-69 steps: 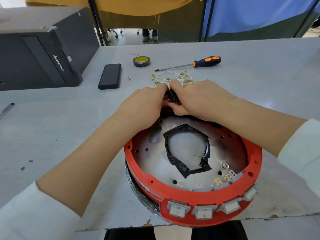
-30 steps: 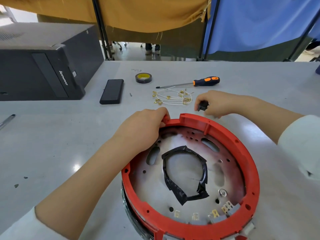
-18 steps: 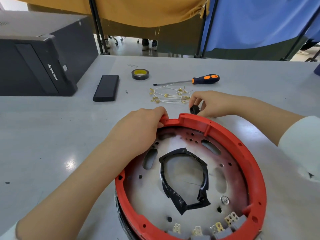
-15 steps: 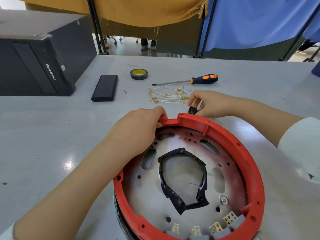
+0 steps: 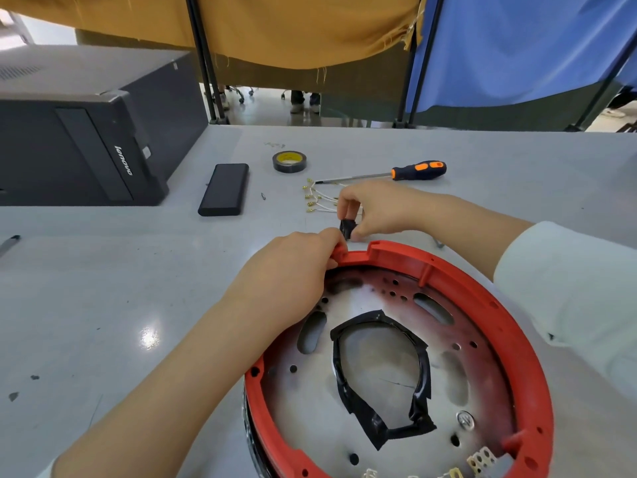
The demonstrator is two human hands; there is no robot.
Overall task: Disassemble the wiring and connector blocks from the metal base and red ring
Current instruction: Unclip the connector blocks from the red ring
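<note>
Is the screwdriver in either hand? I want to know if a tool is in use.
No, the screwdriver lies on the table beyond both hands, touched by neither.

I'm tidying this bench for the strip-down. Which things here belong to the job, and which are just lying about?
Job:
red ring, gripped at its far rim by the left hand
metal base
small black block, pinched by the right hand
removed white wires
screwdriver, probably

Lying about:
tape roll
flat black case
Lenovo computer
</note>
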